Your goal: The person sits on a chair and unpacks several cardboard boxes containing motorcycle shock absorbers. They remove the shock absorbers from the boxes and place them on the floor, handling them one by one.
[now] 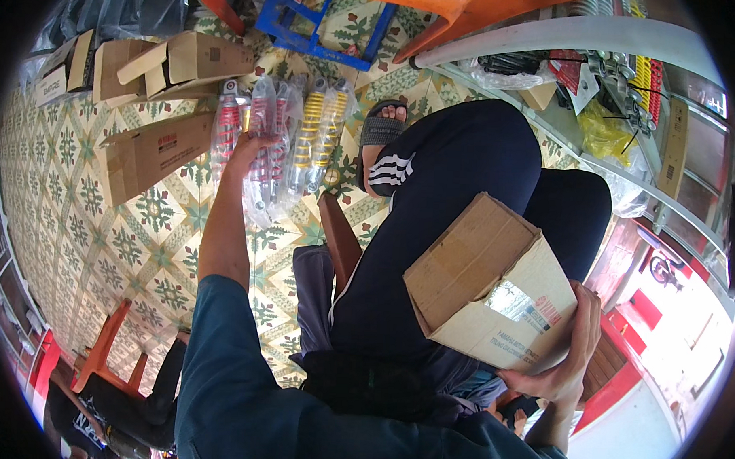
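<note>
Our left hand (252, 148): grasping bagged red-spring shock absorber (261, 112) | beside it: 2 yellow-spring shock absorbers (309, 130), outside carton | our right hand (567, 367): gripping cardboard carton (517, 312)

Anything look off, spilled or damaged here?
Nothing looks spilled or plainly damaged. Slightly odd: the cardboard box sits askew over the person's thigh, tilted rather than flat, with the right hand gripping its end.
</note>
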Demonstrator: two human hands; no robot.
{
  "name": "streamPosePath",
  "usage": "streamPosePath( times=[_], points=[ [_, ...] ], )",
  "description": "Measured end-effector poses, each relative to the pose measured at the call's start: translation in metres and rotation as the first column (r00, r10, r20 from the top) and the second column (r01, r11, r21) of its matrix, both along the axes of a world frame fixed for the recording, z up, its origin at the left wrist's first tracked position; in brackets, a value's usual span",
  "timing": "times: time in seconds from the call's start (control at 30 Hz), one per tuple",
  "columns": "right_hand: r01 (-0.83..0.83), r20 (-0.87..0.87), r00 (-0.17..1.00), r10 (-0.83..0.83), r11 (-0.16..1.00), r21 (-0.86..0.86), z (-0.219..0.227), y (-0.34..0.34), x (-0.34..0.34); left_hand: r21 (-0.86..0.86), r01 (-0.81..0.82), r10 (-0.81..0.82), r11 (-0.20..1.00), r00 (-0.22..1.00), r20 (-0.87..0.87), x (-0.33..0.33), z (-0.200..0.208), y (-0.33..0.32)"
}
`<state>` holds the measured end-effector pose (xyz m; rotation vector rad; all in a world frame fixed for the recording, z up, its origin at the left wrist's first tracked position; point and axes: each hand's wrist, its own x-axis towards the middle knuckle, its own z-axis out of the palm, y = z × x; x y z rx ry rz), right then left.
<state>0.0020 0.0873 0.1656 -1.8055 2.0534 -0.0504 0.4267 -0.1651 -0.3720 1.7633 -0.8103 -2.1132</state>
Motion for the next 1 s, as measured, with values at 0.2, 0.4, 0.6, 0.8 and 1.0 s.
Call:
streamPosePath(
  times=[0.2,0.4,0.6,0.8,1.0],
  points=[
    [0.001,-0.009,1.0,-0.002,1.0,-0.007,0.001,-0.003,0.001,-0.305,0.088,-0.066,0.948,0.994,0.082,0.009,-0.003,0.002],
    [-0.03,-0.001,1.0,0.03,0.998,-0.055,-0.004,-0.003,-0.001,-0.436,0.318,-0.104,0.842,0.889,0.447,0.016,-0.016,0.005],
    [-0.043,-0.001,0.999,0.043,0.997,-0.061,-0.005,-0.002,-0.003,-0.569,0.454,-0.032,0.686,0.8,0.6,0.011,-0.013,0.008],
    [-0.017,-0.001,1.0,0.017,0.999,-0.044,-0.002,-0.002,-0.001,-0.512,0.554,-0.001,0.656,0.679,0.734,0.011,-0.021,0.012],
    [-0.012,0.024,1.0,0.013,0.999,-0.039,0.003,-0.001,0.0,-0.396,0.414,-0.132,0.82,0.809,0.573,0.018,-0.016,-0.005]
  ],
)
